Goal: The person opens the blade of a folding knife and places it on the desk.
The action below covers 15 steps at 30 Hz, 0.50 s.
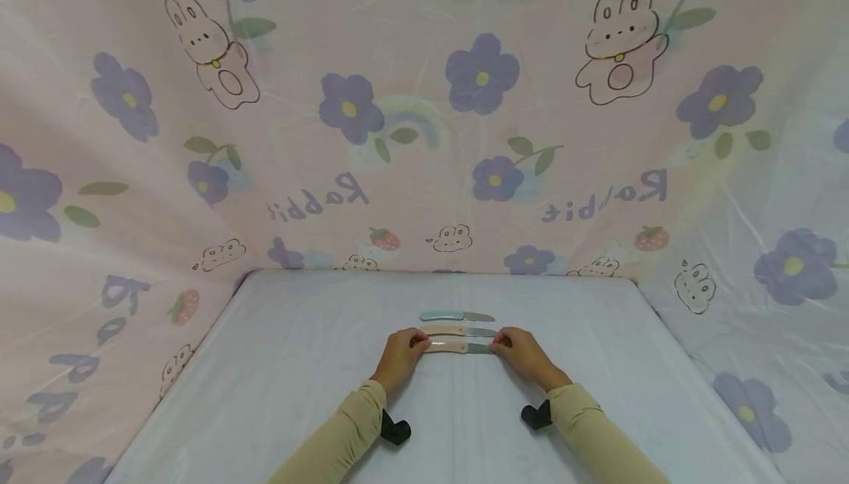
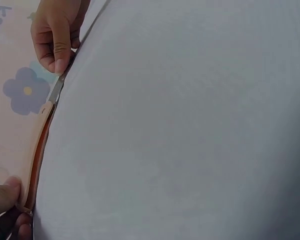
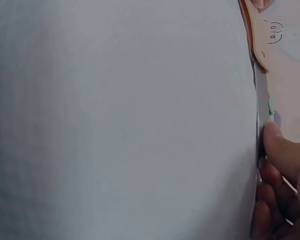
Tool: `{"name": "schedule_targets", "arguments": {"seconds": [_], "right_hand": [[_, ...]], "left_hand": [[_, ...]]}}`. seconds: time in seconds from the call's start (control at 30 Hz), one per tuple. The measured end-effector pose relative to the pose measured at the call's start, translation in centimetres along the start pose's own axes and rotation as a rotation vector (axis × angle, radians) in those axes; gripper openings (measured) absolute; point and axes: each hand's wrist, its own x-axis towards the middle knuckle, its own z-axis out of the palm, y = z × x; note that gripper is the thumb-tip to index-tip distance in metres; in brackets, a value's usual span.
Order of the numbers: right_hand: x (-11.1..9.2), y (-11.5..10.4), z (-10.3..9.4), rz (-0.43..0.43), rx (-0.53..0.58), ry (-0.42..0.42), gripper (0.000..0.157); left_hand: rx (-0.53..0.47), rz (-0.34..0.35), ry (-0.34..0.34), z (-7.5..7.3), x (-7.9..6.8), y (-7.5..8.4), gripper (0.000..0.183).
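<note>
Three folding knives, blades out, lie in parallel rows on the white surface in the head view. Nearest is a peach-handled knife [image 1: 446, 347], its handle to the left and its blade to the right. My left hand [image 1: 400, 357] pinches the end of that handle [image 2: 39, 142] between thumb and fingers. At the other end, my right hand [image 1: 527, 353] pinches the tip of the blade [image 3: 262, 90]. Just beyond lies a second peach-handled knife [image 1: 443, 331], partly behind the fingers. Farthest back is a knife with a teal handle [image 1: 442, 315].
A white-covered table [image 1: 318, 307] spreads under the hands. Printed fabric [image 1: 411, 49] with flowers and rabbits rises behind it and along both sides. Black pieces [image 1: 396, 431] are strapped at both wrists, beside the beige sleeves [image 1: 338, 425].
</note>
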Motion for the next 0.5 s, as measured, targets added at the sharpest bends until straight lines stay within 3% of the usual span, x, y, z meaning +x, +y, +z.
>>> {"name": "schedule_targets", "arguments": {"seconds": [0.37,0.5], "right_hand": [[0.33,0.77,0.51,-0.034,-0.003,0.026,0.01],[0.09,0.86,0.33,-0.007,0.044,0.063,0.007]], "left_hand": [[0.033,0.045,0.023,-0.01,0.05,-0.11,0.008],[0.008,0.018,0.038,-0.29,-0.03,-0.34,0.012]]}}
